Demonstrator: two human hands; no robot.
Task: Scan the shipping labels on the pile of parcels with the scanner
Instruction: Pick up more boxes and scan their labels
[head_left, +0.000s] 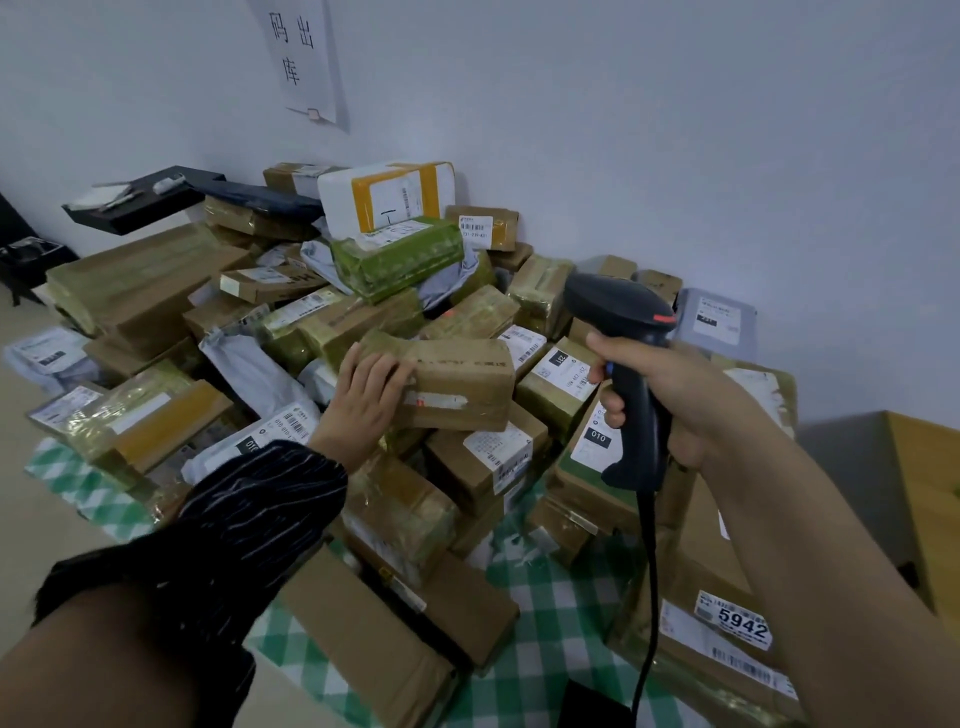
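A big pile of cardboard parcels (291, 312) with white shipping labels covers a table against the wall. My left hand (363, 400) grips the left end of a small brown taped box (457, 384) at the middle of the pile. My right hand (670, 395) holds a black handheld scanner (623, 332) by its handle, upright, just right of that box, its head turned toward the pile. The scanner's cable (649, 597) hangs down. No label shows on the box's visible faces.
A green-and-white checked cloth (550, 613) lies under the parcels. A large box labelled 5942 (727, 634) sits at the near right. Grey mailer bags (719, 322) lie among the boxes. A wooden cabinet (919, 493) stands at the right. A paper sign (301, 57) hangs on the wall.
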